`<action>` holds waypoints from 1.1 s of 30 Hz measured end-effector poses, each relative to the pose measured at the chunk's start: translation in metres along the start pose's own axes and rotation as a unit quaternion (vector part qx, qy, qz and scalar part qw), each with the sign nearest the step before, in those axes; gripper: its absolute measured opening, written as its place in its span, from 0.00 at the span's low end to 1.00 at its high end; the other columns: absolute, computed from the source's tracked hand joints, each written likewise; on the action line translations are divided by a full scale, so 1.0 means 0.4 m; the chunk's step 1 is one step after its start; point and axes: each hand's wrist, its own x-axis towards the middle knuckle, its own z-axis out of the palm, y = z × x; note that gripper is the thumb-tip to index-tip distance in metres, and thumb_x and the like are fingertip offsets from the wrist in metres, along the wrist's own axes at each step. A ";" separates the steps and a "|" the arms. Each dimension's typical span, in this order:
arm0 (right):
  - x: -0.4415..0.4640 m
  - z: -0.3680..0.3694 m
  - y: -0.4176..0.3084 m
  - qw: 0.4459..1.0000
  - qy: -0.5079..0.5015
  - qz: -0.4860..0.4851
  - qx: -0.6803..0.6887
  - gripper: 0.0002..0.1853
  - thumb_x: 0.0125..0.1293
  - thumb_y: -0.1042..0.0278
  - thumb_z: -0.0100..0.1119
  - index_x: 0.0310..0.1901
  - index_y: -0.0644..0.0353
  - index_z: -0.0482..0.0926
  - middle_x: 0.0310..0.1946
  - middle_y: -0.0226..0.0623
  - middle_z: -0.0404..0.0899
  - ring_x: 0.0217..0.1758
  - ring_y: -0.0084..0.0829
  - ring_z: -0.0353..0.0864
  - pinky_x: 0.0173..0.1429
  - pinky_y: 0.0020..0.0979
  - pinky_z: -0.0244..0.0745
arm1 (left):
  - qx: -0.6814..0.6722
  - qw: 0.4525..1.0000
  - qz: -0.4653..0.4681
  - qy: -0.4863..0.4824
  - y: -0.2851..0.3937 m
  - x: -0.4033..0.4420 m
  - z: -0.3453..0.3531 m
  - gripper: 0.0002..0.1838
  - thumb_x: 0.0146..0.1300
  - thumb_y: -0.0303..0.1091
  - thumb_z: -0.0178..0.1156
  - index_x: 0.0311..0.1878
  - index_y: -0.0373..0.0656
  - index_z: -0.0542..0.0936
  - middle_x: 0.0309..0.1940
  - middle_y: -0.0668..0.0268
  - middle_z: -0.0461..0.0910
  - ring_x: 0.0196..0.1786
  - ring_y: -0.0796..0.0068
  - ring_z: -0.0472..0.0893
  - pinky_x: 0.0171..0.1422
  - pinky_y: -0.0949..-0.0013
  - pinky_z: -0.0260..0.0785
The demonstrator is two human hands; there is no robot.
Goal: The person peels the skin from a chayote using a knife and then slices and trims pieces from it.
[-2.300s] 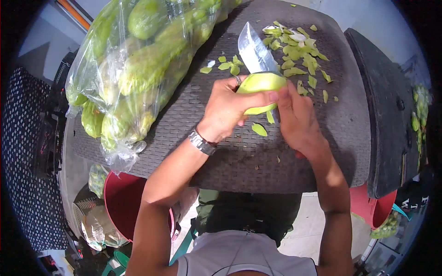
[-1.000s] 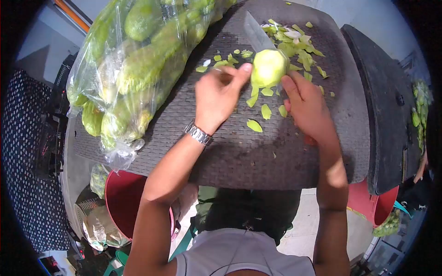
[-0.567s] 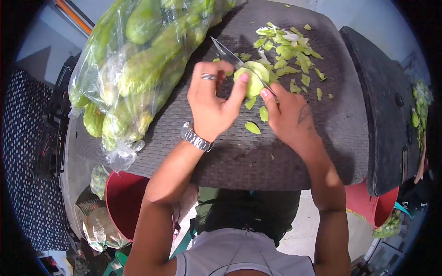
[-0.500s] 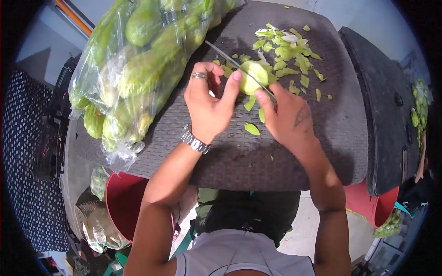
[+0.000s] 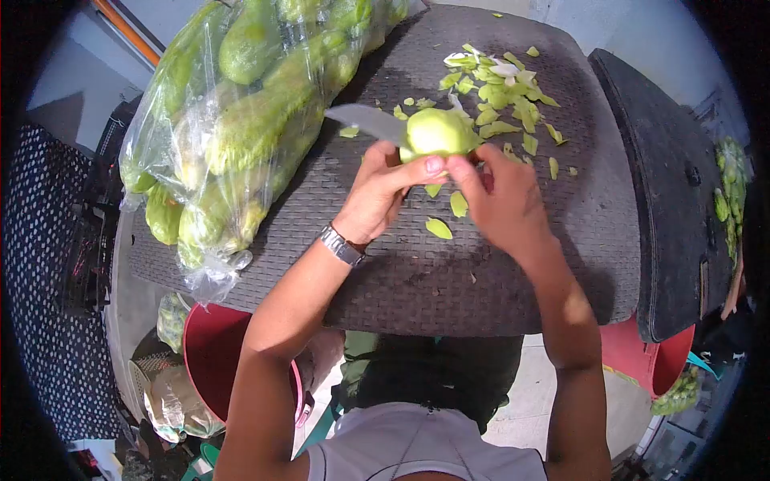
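Note:
My left hand [image 5: 381, 192], with a metal watch at its wrist, is closed around the lower left of a pale green, peeled chayote [image 5: 439, 131]. On its right side my right hand [image 5: 501, 188] grips a knife; the handle is hidden in the fingers. The knife blade [image 5: 367, 120] points left behind the chayote and is blurred. Both thumbs nearly meet at the near side of the chayote. Beyond and to the right lies a heap of green peelings [image 5: 509, 92], with a few loose bits close to my hands.
A clear plastic bag [image 5: 241, 120] full of green chayotes lies on the left of the dark woven tabletop [image 5: 401, 293]. A black panel [image 5: 646, 192] stands along the right edge. Red buckets [image 5: 212, 361] are below the table, left and right.
The knife has swung from across the chayote's front to behind it, its blade now pointing left. My left hand has shifted lower, and the chayote is turned and slightly higher.

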 end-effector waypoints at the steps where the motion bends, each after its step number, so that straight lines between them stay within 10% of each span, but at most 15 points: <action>1: 0.002 -0.005 0.007 0.999 -0.005 0.006 0.037 0.30 0.75 0.36 0.60 0.46 0.64 0.81 0.23 0.39 0.79 0.29 0.42 0.85 0.36 0.43 0.79 | 0.072 0.997 0.026 0.013 0.007 -0.001 0.002 0.33 0.65 0.41 0.76 0.66 0.31 0.75 0.53 0.59 0.85 0.58 0.72 0.84 0.62 0.65 0.78; 5: 0.013 -0.037 0.009 0.957 -0.095 0.116 0.247 0.32 0.82 0.34 0.46 0.48 0.63 0.81 0.19 0.32 0.73 0.20 0.26 0.75 0.26 0.34 0.72 | 0.310 0.934 0.165 0.069 0.011 0.007 -0.040 0.34 0.66 0.45 0.75 0.67 0.32 0.75 0.53 0.60 0.81 0.55 0.73 0.82 0.61 0.66 0.76; 11: -0.004 -0.022 0.001 0.876 -0.186 0.108 0.431 0.36 0.84 0.32 0.35 0.54 0.63 0.78 0.19 0.32 0.73 0.12 0.20 0.69 0.18 0.25 0.68 | -0.029 0.999 0.023 -0.014 0.013 0.017 -0.039 0.29 0.74 0.47 0.66 0.66 0.35 0.74 0.54 0.58 0.82 0.52 0.70 0.85 0.51 0.66 0.82; 12: -0.008 -0.017 -0.005 0.864 -0.188 0.101 0.456 0.35 0.85 0.34 0.35 0.54 0.63 0.78 0.19 0.33 0.74 0.12 0.20 0.68 0.18 0.25 0.69 | -0.087 0.995 0.008 -0.040 0.019 0.006 -0.018 0.26 0.73 0.45 0.68 0.63 0.36 0.76 0.48 0.58 0.84 0.42 0.72 0.87 0.38 0.70 0.83; 25: -0.044 0.031 -0.034 0.973 -0.036 -0.022 0.227 0.13 0.84 0.63 0.48 0.49 0.66 0.75 0.19 0.40 0.78 0.21 0.33 0.84 0.29 0.37 0.75 | 0.023 0.994 0.033 0.099 0.060 -0.034 0.041 0.18 0.63 0.39 0.78 0.47 0.34 0.88 0.28 0.71 0.85 0.15 0.92 0.65 0.18 0.81 0.52; 33: -0.038 0.038 -0.018 0.973 -0.055 -0.079 0.210 0.20 0.78 0.60 0.60 0.62 0.67 0.75 0.26 0.43 0.84 0.26 0.33 0.87 0.32 0.36 0.78 | 0.049 0.995 -0.008 0.081 0.108 -0.037 0.012 0.16 0.62 0.34 0.79 0.47 0.34 0.88 0.31 0.70 0.87 0.21 0.91 0.73 0.24 0.81 0.61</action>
